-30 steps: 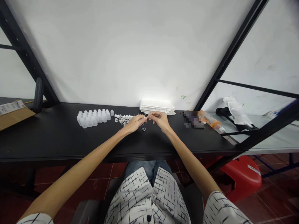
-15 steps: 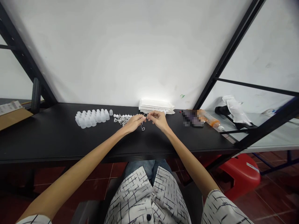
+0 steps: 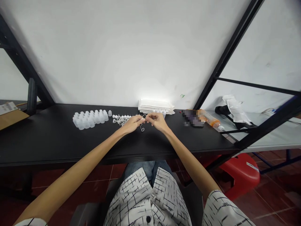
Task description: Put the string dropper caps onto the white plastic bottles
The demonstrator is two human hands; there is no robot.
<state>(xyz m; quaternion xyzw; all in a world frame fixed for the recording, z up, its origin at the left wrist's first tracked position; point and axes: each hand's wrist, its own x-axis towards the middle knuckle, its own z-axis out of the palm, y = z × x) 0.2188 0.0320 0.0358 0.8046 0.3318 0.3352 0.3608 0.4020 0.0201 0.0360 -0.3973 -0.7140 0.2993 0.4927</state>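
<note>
My left hand and my right hand meet over the black table, fingertips pinched together. Between them runs a thin white cord; a loop arches above the fingers and a curled end dangles below. Whatever small part sits at the fingertips is too tiny to make out. Just left of my left hand lies a heap of white cords, with a row of small white pieces with thin tips behind it. Several translucent white plastic caps stand in rows farther left.
A stack of white paper sleeves rests against the wall, with small translucent pieces before it. To the right lie a blurred dark item and an orange-labelled bottle. A cardboard box sits far left; a red stool stands below right.
The view has shifted slightly, so everything sits a little farther left. Both hands keep their pinch on the cord, and the right fingers have moved slightly closer to the left ones.
</note>
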